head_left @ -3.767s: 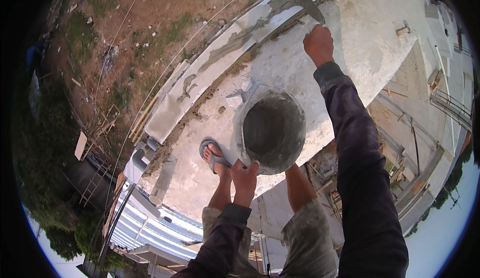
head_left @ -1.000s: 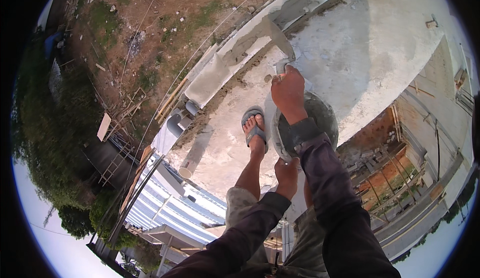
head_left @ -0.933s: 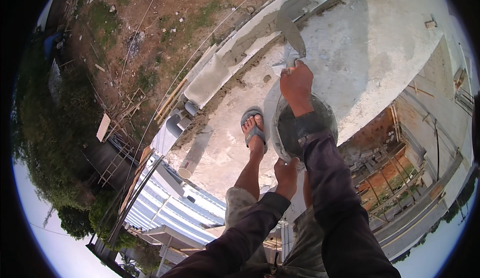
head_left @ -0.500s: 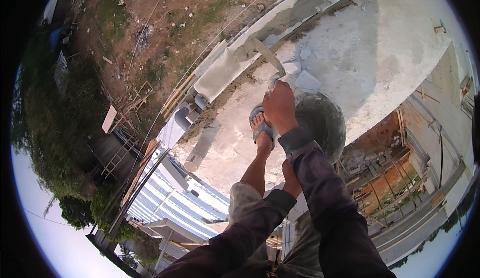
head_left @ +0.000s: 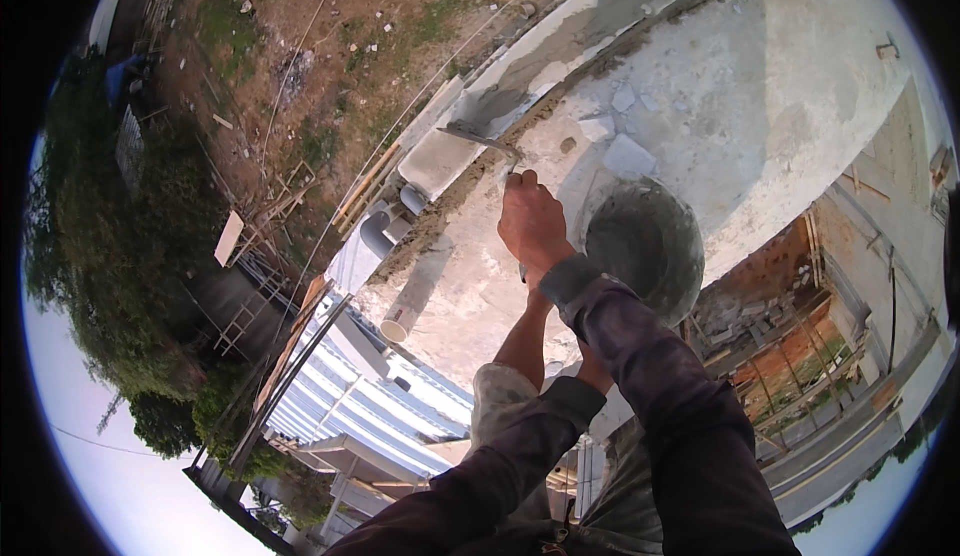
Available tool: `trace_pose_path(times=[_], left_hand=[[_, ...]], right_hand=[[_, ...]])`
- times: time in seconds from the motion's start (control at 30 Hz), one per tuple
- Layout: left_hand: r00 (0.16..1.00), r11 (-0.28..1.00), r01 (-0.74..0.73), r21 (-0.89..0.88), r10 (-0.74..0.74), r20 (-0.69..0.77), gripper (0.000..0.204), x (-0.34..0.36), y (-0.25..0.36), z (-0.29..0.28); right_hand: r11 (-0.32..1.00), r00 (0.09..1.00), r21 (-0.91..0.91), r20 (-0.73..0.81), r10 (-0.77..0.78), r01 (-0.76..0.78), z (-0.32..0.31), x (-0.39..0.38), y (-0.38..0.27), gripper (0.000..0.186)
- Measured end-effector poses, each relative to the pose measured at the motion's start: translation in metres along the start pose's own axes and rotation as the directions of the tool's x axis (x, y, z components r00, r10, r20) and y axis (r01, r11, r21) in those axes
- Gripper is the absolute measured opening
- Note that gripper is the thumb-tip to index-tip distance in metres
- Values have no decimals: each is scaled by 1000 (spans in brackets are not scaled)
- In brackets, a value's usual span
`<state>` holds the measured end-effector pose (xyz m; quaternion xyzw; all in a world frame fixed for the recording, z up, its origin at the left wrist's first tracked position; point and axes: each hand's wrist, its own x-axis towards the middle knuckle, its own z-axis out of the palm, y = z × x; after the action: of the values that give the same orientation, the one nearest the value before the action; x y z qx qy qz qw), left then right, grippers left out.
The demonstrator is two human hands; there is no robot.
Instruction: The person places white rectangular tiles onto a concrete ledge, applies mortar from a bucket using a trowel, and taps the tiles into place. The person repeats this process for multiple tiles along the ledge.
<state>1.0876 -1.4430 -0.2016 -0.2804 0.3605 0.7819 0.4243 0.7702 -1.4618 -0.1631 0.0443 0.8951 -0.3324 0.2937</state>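
Note:
My right hand (head_left: 533,218) is closed round the handle of a trowel (head_left: 478,139). The blade appears nearly edge-on, beside the top of a low ledge (head_left: 437,163) coated in pale mortar. My left hand (head_left: 593,368) is mostly covered by my right sleeve, so its fingers are hidden. A round, dark bucket (head_left: 678,231) smeared with grey mortar stands to the right of my right hand. Pale broken slabs (head_left: 628,157) lie just beyond it.
A white pipe (head_left: 398,322) and a grey pipe elbow (head_left: 376,234) sit along the left edge. Beyond the ledge lies lower earth ground (head_left: 350,76). At right, the concrete surface (head_left: 740,146) drops to a pit (head_left: 770,301) with timber and rubble.
My right hand has moved left with the trowel, away from the bucket. The blade has turned toward the ledge, and more of the bucket's inside shows.

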Motion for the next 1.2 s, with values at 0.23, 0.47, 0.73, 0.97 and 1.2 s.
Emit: trace_pose_path(times=[0.23, 0.47, 0.73, 0.97, 1.2], left_hand=[[889, 735, -93, -671, -243, -389, 37, 14, 67, 54], [787, 972, -88, -219, -67, -613, 25, 29, 98, 73], [756, 990, 70, -125, -134, -641, 28, 26, 146, 98], [782, 993, 65, -100, -112, -613, 32, 31, 150, 99], [767, 995, 57, -79, -94, -635, 31, 34, 146, 99]], right_hand=[[995, 997, 85, 53, -56, 52, -6, 12, 8, 17], [987, 998, 150, -16, 63, -60, -44, 44, 17, 18], [821, 886, -467, -147, -439, 329, -53, 54, 12, 8], [723, 846, -592, -123, -519, 358, -101, 70, 61, 18], [820, 828, -190, -60, -558, 539, -104, 69, 54, 19]])
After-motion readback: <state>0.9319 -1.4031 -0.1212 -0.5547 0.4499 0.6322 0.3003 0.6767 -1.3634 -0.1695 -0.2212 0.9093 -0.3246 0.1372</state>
